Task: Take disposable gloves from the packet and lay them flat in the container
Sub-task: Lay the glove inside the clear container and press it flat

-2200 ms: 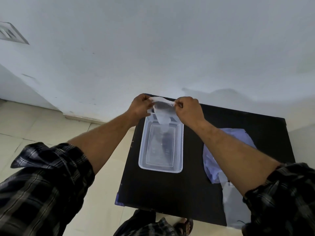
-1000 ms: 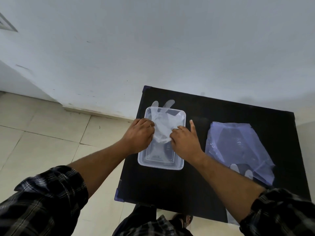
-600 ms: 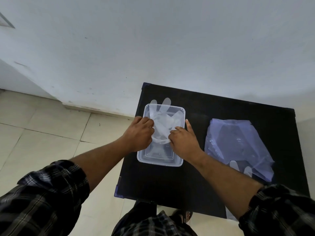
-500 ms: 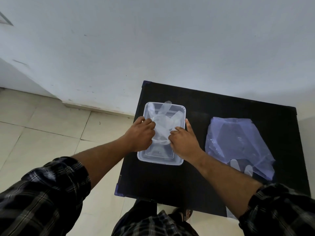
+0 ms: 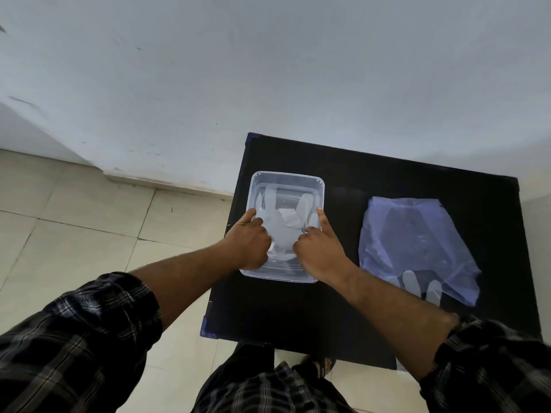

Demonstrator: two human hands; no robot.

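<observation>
Where both curl inward, glove (image 5: 281, 231) between left hand (image 5: 250, 245) and right hand (image 5: 320, 251).

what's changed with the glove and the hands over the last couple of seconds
The glove, held up over the box's far end before, has come down into the box; its fingers, which overhung the far rim, now lie inside. The left hand and right hand followed it down and press it. The box, packet and table stayed put.

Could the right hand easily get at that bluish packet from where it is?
Probably yes. The right hand rests at the container, and the packet lies beside it on bare table, nothing between.
</observation>
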